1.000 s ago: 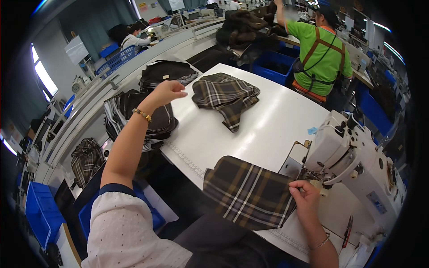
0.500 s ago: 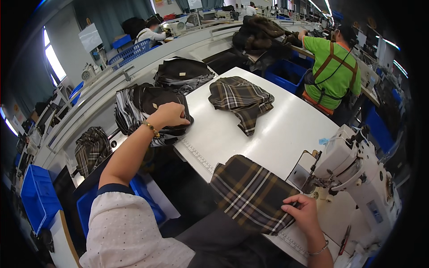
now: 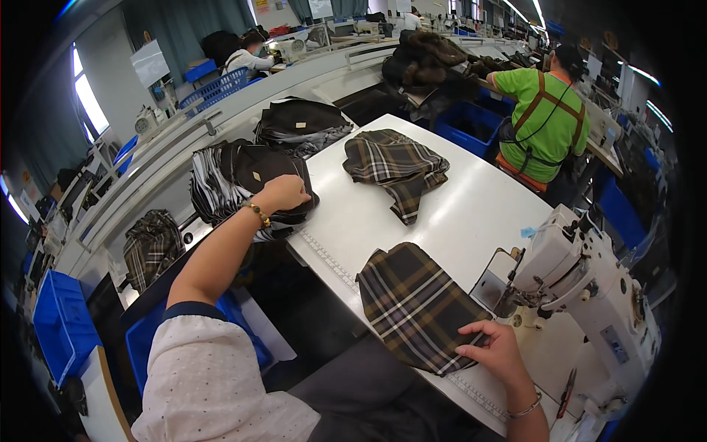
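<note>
My left hand (image 3: 283, 193) reaches to the front edge of a stack of dark cut fabric pieces (image 3: 239, 166), its fingers closed on the edge of a dark piece; the fingertips are partly hidden. At the table's near edge lies a brown, black and white plaid fabric piece (image 3: 416, 302), spread nearly flat. My right hand (image 3: 501, 350) holds its right corner, thumb and forefinger on the cloth and the other fingers mostly hidden. The sewing machine (image 3: 578, 272) stands just beyond the right hand. A crumpled second plaid piece (image 3: 398, 168) rests farther back on the white table (image 3: 479, 214).
Another dark fabric stack (image 3: 302, 121) sits behind the first. Red-handled thread snips (image 3: 567, 390) lie by the machine. Blue bins (image 3: 66, 320) stand at the left, with bunched plaid cloth (image 3: 153, 247) nearby. A person in a green shirt (image 3: 545, 121) works at the far right.
The near plaid piece has shifted up the table and turned, lying flatter. My right hand has moved slightly left, its thumb and forefinger farther apart. The left hand stays at the dark stack.
</note>
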`<state>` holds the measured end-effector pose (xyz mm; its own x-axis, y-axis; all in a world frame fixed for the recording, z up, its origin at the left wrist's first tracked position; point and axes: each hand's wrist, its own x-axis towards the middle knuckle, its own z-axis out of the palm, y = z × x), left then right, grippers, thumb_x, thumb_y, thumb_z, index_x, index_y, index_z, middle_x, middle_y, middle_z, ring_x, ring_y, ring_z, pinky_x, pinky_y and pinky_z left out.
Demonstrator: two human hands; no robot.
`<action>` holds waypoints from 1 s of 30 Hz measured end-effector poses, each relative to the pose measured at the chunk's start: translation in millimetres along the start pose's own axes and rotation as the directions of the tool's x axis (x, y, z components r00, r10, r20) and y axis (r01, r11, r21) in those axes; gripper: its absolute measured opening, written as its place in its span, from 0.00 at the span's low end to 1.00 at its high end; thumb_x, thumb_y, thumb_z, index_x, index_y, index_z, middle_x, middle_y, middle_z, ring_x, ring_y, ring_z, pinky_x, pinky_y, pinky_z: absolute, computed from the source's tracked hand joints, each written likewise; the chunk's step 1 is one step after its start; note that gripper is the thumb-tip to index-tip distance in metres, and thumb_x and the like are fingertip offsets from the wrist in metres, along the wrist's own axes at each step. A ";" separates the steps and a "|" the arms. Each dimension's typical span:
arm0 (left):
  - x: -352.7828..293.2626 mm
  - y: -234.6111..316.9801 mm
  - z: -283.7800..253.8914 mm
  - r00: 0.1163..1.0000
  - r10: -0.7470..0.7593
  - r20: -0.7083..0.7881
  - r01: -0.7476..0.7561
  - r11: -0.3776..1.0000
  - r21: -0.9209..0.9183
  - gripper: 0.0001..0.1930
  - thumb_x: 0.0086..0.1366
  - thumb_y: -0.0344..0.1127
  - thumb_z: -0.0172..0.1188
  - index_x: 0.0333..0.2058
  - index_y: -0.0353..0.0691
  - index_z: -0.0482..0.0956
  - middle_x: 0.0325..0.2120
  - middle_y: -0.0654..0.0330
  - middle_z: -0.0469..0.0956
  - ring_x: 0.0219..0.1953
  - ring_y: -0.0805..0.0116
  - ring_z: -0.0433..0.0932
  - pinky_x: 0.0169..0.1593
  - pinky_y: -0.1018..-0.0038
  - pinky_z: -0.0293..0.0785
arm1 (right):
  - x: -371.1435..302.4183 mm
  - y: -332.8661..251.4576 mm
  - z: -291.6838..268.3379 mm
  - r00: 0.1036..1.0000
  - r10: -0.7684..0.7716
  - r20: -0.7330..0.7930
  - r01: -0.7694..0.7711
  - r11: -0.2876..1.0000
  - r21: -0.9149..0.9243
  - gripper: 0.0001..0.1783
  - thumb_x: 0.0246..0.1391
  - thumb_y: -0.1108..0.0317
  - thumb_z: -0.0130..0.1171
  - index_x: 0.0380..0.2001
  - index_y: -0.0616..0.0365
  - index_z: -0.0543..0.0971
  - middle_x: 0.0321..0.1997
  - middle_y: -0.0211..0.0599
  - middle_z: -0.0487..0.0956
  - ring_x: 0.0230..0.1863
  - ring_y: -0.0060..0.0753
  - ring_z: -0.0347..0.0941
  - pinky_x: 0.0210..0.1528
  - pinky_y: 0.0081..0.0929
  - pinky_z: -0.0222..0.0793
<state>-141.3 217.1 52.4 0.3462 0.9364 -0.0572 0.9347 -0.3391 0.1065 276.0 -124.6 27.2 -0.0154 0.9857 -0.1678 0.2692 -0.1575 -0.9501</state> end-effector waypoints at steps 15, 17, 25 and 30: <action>-63.6 -27.1 -106.9 0.601 -0.308 -0.738 -0.666 0.319 -0.675 0.15 0.72 0.38 0.51 0.48 0.32 0.77 0.47 0.62 0.78 0.43 0.77 0.75 0.49 0.78 0.73 | 2.2 4.1 -8.8 0.990 -0.066 0.122 0.063 0.998 0.029 0.11 0.48 0.80 0.69 0.37 0.63 0.85 0.34 0.30 0.84 0.30 0.13 0.75 0.32 0.11 0.70; -82.8 -14.6 -128.0 0.425 -0.226 -0.876 -0.771 0.417 -0.482 0.10 0.73 0.36 0.50 0.37 0.35 0.75 0.43 0.61 0.78 0.49 0.72 0.74 0.57 0.73 0.68 | 2.9 4.6 -9.7 0.989 -0.061 0.137 0.056 0.997 0.043 0.10 0.49 0.80 0.68 0.37 0.63 0.86 0.34 0.31 0.84 0.30 0.14 0.75 0.33 0.12 0.70; -143.0 135.4 -117.8 0.465 0.197 -0.863 -0.806 0.497 -0.321 0.06 0.72 0.31 0.51 0.35 0.37 0.70 0.24 0.67 0.69 0.24 0.81 0.64 0.27 0.82 0.60 | 3.5 1.4 -11.0 0.990 0.032 0.136 -0.027 0.999 -0.039 0.09 0.51 0.78 0.67 0.37 0.61 0.86 0.27 0.25 0.81 0.26 0.11 0.70 0.29 0.13 0.65; -132.8 257.2 -47.9 0.611 0.647 -0.456 -0.786 0.427 -0.446 0.11 0.67 0.39 0.60 0.32 0.38 0.73 0.19 0.54 0.73 0.21 0.53 0.75 0.28 0.65 0.70 | 2.7 8.0 -10.1 0.987 -0.118 0.109 0.116 0.993 0.022 0.09 0.50 0.77 0.67 0.37 0.60 0.86 0.25 0.25 0.80 0.26 0.12 0.70 0.28 0.16 0.65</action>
<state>49.3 9.8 134.9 0.7799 0.3934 0.4868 0.0915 -0.8411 0.5331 287.8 -122.6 21.8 -0.1519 0.9849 -0.0826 0.2443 -0.0435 -0.9687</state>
